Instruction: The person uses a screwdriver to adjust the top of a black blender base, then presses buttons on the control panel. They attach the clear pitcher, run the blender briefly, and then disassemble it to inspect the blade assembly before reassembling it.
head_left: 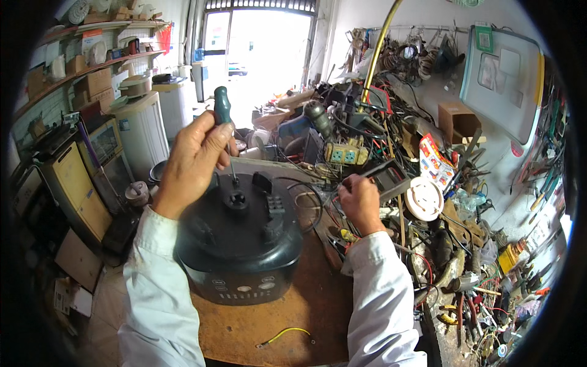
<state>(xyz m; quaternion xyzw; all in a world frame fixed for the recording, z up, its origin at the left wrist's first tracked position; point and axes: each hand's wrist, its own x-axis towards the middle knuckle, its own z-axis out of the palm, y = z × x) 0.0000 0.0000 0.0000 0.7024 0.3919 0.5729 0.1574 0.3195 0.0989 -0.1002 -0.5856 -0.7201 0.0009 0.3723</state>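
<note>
My left hand (194, 160) is closed around a screwdriver (223, 109) with a dark green handle. Its shaft points down to a round raised post on top of a black appliance (244, 235), where the tip meets a small opening. Rounded in shape, the appliance stands on the brown tabletop (333, 318) with buttons on its front. My right hand (361, 203) is over the clutter to the right, fingers curled together beside a dark open box (389, 182). What those fingers hold, if anything, is hidden. A short yellow wire (284, 334) with end terminals lies near the front.
Tools, cables and parts crowd the bench on the right, with a white round disc (424, 199) and a power socket block (346, 153) among them. A black cord (318, 199) loops beside the appliance. Old cabinets (142, 125) line the left side.
</note>
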